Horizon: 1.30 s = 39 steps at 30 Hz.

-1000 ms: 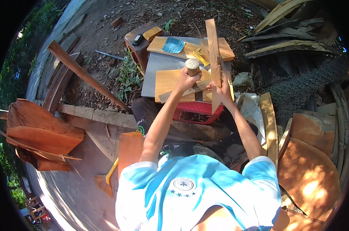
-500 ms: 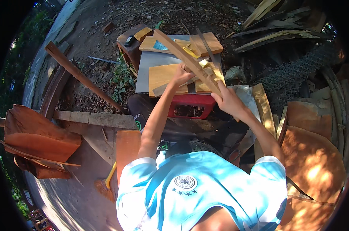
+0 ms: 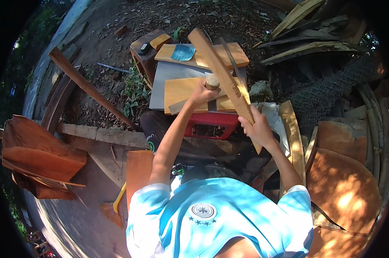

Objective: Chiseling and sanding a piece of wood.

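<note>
My right hand (image 3: 259,127) is closed around the lower part of a long, notched wooden stick (image 3: 213,56). Its narrow end juts out below the hand toward me, and its broad end is raised over the work surface. Closed as well, my left hand (image 3: 201,92) grips an upright wooden handle (image 3: 212,81) with a pale, round top. Whatever is fixed to its lower end is hard to make out. Beneath that hand a light wooden board (image 3: 177,86) lies on a grey panel (image 3: 160,73), with a thin wooden strip (image 3: 177,106) across it.
A red plastic stool (image 3: 211,124) stands under the panel. Another board (image 3: 164,53) bears a blue sheet (image 3: 183,52); beside it is a long metal bar (image 3: 229,56). Wire mesh (image 3: 332,81) and wood slabs (image 3: 344,189) lie right. A broom (image 3: 113,210) rests left.
The stick's raised end has swung right, away from my left hand. My right hand has come nearer to me. The handle in my left hand now stands with its round top facing up.
</note>
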### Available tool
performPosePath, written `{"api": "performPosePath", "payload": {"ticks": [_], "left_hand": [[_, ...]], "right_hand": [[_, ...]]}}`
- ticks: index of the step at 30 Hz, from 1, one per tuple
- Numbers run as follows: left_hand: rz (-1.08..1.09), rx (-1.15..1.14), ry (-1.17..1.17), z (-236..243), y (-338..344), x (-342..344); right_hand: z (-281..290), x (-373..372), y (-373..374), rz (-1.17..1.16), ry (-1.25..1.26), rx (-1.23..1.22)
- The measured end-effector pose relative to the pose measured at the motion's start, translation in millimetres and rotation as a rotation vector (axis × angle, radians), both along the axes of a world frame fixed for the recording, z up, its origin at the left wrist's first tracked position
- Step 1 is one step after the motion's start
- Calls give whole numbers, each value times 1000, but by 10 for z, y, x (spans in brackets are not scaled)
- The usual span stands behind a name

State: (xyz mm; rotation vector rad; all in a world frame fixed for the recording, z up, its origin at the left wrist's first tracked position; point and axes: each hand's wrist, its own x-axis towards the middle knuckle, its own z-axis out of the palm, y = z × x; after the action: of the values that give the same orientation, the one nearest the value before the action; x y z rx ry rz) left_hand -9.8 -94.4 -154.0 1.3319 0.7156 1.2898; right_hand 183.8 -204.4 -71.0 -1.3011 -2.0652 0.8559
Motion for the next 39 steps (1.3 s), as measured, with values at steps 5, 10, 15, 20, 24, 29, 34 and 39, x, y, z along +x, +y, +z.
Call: {"api": "performPosePath", "payload": {"ticks": [5,10,15,20,24,29,34,39], "left_hand": [[-54,11,176,-93,18,-51],[-66,106,235,-88,-71,-35],[-254,530,512,-301,-296,177],[-381,770,940,-696,-463,249],[-204,783,1008,-467,-350,47],[310,405,1046,-239,93,-487],[290,132,1074,-477,372,-450],[168,179,1151,-575,415,-476]], "right_hand": [[-317,-50,847,-254,427,60],[-1472,-185,1781,-168,373,179],[-2108,-239,1905,-232,21,-103],[-2031,-351,1854,-240,24,-145],[-1978,-305,1810,-273,39,-173],[-1925,-344,1815,-252,143,-175],[-1876,-333,1815,-240,159,-167],[-1840,-369,1804,-272,72,-179]]}}
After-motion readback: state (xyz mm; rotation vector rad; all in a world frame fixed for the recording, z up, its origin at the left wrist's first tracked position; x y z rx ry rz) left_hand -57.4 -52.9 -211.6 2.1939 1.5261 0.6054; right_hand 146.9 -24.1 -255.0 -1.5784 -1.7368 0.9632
